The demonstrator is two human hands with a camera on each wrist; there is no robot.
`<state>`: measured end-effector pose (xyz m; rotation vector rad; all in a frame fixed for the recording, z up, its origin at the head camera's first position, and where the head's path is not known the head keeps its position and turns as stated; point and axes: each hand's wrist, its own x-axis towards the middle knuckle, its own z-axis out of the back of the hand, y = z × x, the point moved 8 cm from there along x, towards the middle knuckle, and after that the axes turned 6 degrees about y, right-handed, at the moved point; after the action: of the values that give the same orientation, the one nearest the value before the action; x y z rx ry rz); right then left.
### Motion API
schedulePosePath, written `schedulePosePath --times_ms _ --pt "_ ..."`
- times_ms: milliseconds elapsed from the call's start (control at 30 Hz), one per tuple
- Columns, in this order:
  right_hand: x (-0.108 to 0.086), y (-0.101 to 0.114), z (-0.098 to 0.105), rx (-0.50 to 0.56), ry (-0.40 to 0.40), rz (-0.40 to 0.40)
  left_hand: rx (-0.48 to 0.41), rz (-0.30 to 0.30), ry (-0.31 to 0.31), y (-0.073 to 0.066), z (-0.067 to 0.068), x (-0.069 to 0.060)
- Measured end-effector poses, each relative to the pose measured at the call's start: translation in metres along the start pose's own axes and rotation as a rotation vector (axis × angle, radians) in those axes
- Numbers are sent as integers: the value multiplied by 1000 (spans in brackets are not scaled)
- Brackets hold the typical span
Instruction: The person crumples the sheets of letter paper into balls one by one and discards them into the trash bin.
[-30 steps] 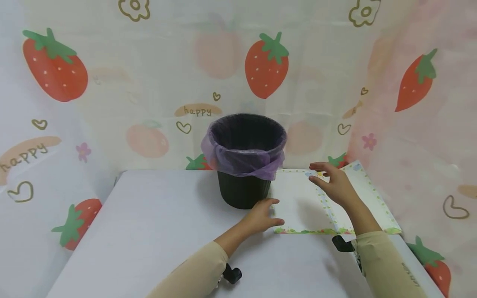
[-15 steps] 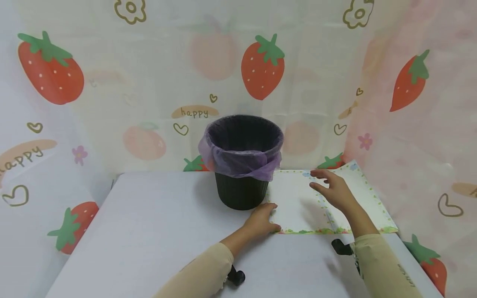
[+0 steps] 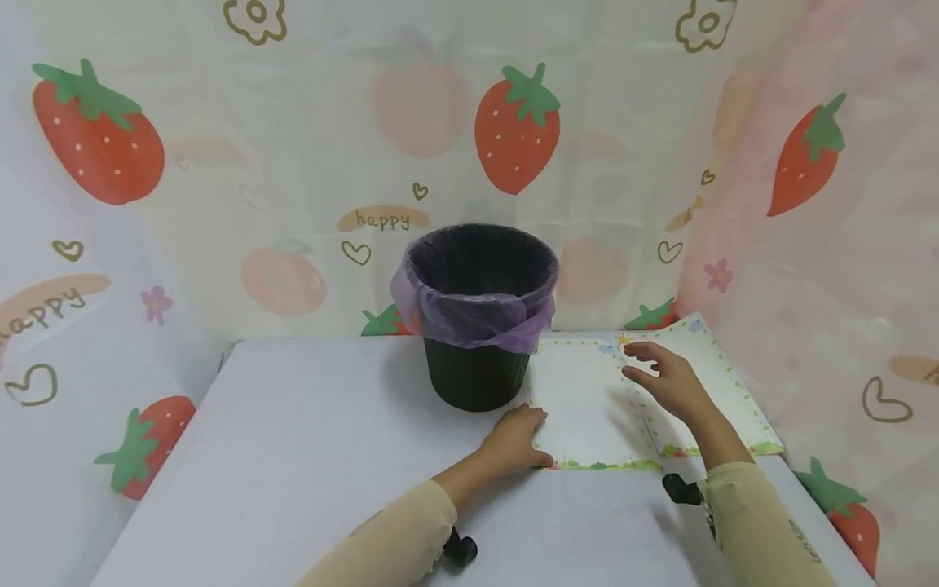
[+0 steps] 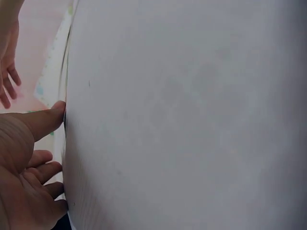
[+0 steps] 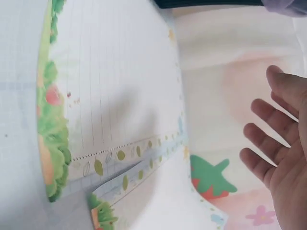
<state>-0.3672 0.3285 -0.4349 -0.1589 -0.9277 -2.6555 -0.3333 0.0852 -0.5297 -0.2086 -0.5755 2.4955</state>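
Two sheets of lined paper with painted leafy borders lie side by side on the table. My left hand [image 3: 511, 444] rests at the left edge of the left sheet [image 3: 579, 408], its thumb and fingers spread apart and touching near that edge. In the left wrist view, the thumb and fingertips [image 4: 58, 106] meet a pale surface. My right hand [image 3: 671, 381] hovers over where the two sheets meet, fingers loosely bent and holding nothing. The right sheet [image 3: 722, 391] has its far corner raised against the backdrop. A narrow gap between the sheets shows in the right wrist view.
A black bin [image 3: 477, 375] with a purple bag [image 3: 484, 322] folded over its rim stands behind my left hand, close to the left sheet. The white table [image 3: 315, 456] stretches left. Strawberry-printed cloth [image 3: 293, 187] hangs at the back and sides.
The left sheet has slid slightly toward me, so its front edge sits lower than the right sheet's. My left hand moved down to its edge; my right hand shifted a little right and lower.
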Motion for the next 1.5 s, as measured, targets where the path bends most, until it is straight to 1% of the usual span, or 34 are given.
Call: schedulePosePath --times_ms 67,200,333,433,567,633,733,833,967,1100,1200,1300,1400,1500 --pt "0 -4 -1 2 4 -7 5 -9 11 -3 0 -4" --pt "-2 -16 -5 3 35 -46 1 -20 35 -7 0 -14" --pt "-6 -26 -13 -3 65 -83 -5 -27 59 -8 -5 -24" --pt "-9 -31 -18 1 81 -104 -6 -22 77 -8 -7 -32" --pt "-8 -39 -25 21 107 -141 -66 -18 103 -8 -8 -42" --pt "-7 -44 -28 33 122 -159 -121 -22 107 -7 -7 -46" --pt "-5 -51 -33 46 145 -185 -193 -14 101 -4 -5 -50" --pt "-3 -60 -40 54 179 -210 -226 -2 102 -1 -4 -52" --pt "1 -72 -51 61 228 -249 -214 5 121 0 -5 -53" --pt "6 -75 -56 52 247 -260 -184 11 129 1 -6 -52" --pt "9 -76 -57 17 247 -262 -158 6 134 0 -6 -52" --pt "10 -79 -59 -70 249 -270 -138 1 142 -1 -7 -52" --pt "11 -82 -60 -173 246 -273 -128 9 153 -1 -7 -52" --pt "14 -83 -61 -209 240 -261 -122 19 148 0 -5 -52"
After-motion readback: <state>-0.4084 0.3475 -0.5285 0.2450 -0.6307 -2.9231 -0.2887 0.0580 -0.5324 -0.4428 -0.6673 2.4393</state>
